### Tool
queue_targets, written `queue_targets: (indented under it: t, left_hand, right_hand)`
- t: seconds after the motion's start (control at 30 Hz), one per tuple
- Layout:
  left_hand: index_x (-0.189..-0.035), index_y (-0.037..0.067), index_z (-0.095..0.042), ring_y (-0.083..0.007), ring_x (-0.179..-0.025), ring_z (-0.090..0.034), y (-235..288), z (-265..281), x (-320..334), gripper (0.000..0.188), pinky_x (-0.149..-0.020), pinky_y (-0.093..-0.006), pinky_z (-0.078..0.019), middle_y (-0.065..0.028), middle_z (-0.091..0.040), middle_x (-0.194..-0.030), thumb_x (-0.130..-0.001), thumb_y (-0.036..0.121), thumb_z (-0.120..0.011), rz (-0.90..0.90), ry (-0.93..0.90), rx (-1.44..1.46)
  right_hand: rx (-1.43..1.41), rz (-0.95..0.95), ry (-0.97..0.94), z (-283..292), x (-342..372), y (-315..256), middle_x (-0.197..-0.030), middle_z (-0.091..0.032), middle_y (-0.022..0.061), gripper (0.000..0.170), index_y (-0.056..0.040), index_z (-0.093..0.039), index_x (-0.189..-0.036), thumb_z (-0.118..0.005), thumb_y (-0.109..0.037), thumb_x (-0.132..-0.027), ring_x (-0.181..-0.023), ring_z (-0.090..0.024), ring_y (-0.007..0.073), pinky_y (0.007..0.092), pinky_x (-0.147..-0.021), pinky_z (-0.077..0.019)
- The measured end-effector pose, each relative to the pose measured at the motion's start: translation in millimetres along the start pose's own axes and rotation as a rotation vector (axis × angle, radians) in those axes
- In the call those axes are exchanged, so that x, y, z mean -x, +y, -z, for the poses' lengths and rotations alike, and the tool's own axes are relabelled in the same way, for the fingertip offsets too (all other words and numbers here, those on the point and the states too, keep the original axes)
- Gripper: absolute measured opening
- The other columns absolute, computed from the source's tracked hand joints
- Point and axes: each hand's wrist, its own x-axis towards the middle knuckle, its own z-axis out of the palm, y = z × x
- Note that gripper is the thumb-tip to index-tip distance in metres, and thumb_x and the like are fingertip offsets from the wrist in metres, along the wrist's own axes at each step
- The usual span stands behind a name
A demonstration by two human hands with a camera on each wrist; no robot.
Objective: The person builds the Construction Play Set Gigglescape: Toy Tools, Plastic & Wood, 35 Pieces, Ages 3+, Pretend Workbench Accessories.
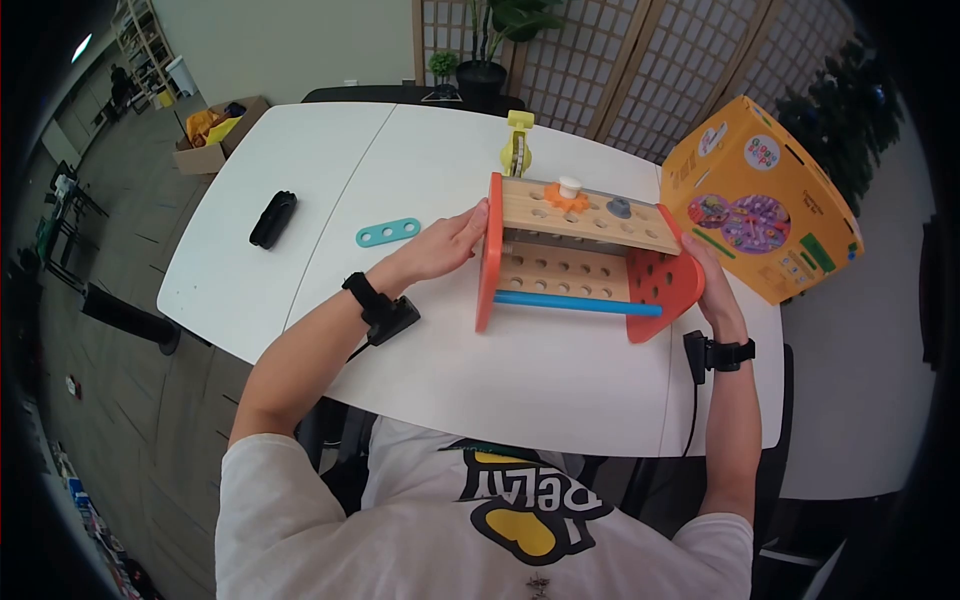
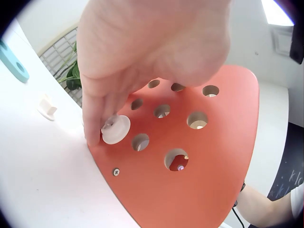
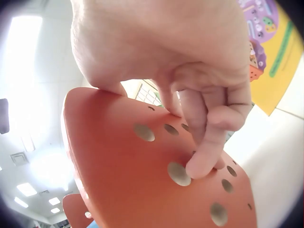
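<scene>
A toy workbench [image 1: 565,270] with red side panels, holed wooden boards and a blue rod stands tilted between both hands. My left hand [image 1: 445,243] lies against the outside of the left panel [image 2: 209,156], its fingers extended down the face. Beside those fingertips a white round plastic piece [image 2: 116,129] sits on the panel. My right hand [image 1: 712,285] grips the right panel [image 3: 123,161] at its edge, with bent fingers pressing the outer face near a hole. On the top board are an orange gear [image 1: 567,198], a white knob [image 1: 570,186] and a grey piece [image 1: 619,207].
Left of the workbench lie a teal holed strip [image 1: 388,233] and a black case [image 1: 273,219] on the white table [image 1: 300,290]. Behind it is a yellow toy [image 1: 517,150]. A large orange printed box [image 1: 760,200] stands at the right, close to the right hand.
</scene>
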Motion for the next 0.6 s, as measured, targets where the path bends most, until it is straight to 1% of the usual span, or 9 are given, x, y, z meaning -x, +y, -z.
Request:
queue_targets:
  t: [0.1, 0.2, 0.3, 0.4, 0.5, 0.53, 0.6]
  left_hand:
    - [-0.157, 0.003, -0.040, -0.0365, -0.124, -0.062, -9.2, 0.2, -4.0, 0.085, -0.104, -0.0385, -0.0501, -0.0276, -0.062, -0.138, -0.107, 0.068, -0.018, -0.014, 0.029, -0.088]
    - [-0.143, 0.001, -0.059, -0.0363, -0.124, -0.062, -42.2, 11.8, -21.3, 0.077, -0.101, -0.0377, -0.0516, -0.0249, -0.063, -0.140, -0.109, 0.062, -0.027, -0.007, 0.053, -0.164]
    - [-0.123, 0.000, -0.071, -0.0361, -0.120, -0.063, -20.9, 28.7, -13.6, 0.046, -0.103, -0.0396, -0.0518, -0.0196, -0.069, -0.128, -0.108, 0.039, -0.051, -0.079, 0.132, -0.453]
    - [-0.112, 0.005, -0.075, -0.0339, -0.108, -0.066, -43.9, 29.9, -13.6, 0.022, -0.093, -0.0414, -0.0546, -0.0137, -0.073, -0.115, -0.096, 0.017, -0.067, -0.246, 0.217, -0.851]
    - [-0.114, 0.007, -0.076, -0.0323, -0.107, -0.066, -48.1, 27.0, -19.4, 0.025, -0.089, -0.0411, -0.0552, -0.0138, -0.072, -0.106, -0.089, 0.008, -0.071, -0.112, 0.081, -1.031]
    - [-0.114, 0.007, -0.076, -0.0322, -0.105, -0.067, -46.3, 27.2, -19.8, 0.024, -0.088, -0.0411, -0.0552, -0.0134, -0.071, -0.103, -0.090, 0.008, -0.070, -0.107, 0.058, -1.028]
    - [-0.115, 0.007, -0.075, -0.0320, -0.102, -0.067, -44.3, 26.9, -16.7, 0.023, -0.086, -0.0410, -0.0553, -0.0126, -0.069, -0.097, -0.092, 0.007, -0.069, -0.095, 0.013, -1.022]
  right_hand:
    - [0.021, 0.017, 0.057, -4.1, 5.5, -0.2, -0.142, -0.061, 0.0112, 0.065, 0.0006, -0.056, -0.144, -0.048, -0.053, -0.107, -0.126, -0.059, 0.0189, 0.0332, -0.111, -0.0420]
    - [0.129, -0.029, 0.243, -12.3, 18.6, -15.8, -0.130, -0.069, 0.0132, 0.060, -0.0066, -0.059, -0.145, -0.042, -0.051, -0.109, -0.115, -0.064, 0.0186, 0.0331, -0.102, -0.0438]
    - [0.306, 0.201, 0.348, -10.1, 36.0, -30.6, -0.128, -0.071, 0.0113, 0.049, -0.0083, -0.061, -0.143, -0.045, -0.040, -0.109, -0.113, -0.065, 0.0205, 0.0328, -0.095, -0.0450]
    - [0.524, 0.505, 0.487, -31.4, 49.5, -46.7, -0.124, -0.072, 0.0107, 0.038, -0.0044, -0.066, -0.133, -0.056, -0.026, -0.104, -0.110, -0.066, 0.0225, 0.0332, -0.087, -0.0459]
    - [0.677, 0.652, 0.454, -60.6, 66.4, -71.5, -0.120, -0.073, 0.0119, 0.030, -0.0019, -0.069, -0.122, -0.067, -0.014, -0.095, -0.109, -0.066, 0.0245, 0.0337, -0.087, -0.0481]
    - [0.692, 0.718, 0.429, -67.9, 66.0, -71.8, -0.116, -0.073, 0.0149, 0.028, -0.0013, -0.070, -0.117, -0.070, -0.010, -0.090, -0.106, -0.067, 0.0279, 0.0358, -0.087, -0.0512]
    - [0.666, 0.718, 0.333, -85.5, 69.4, -74.6, -0.114, -0.072, 0.0161, 0.028, -0.0006, -0.070, -0.116, -0.070, -0.008, -0.089, -0.102, -0.069, 0.0297, 0.0365, -0.087, -0.0534]
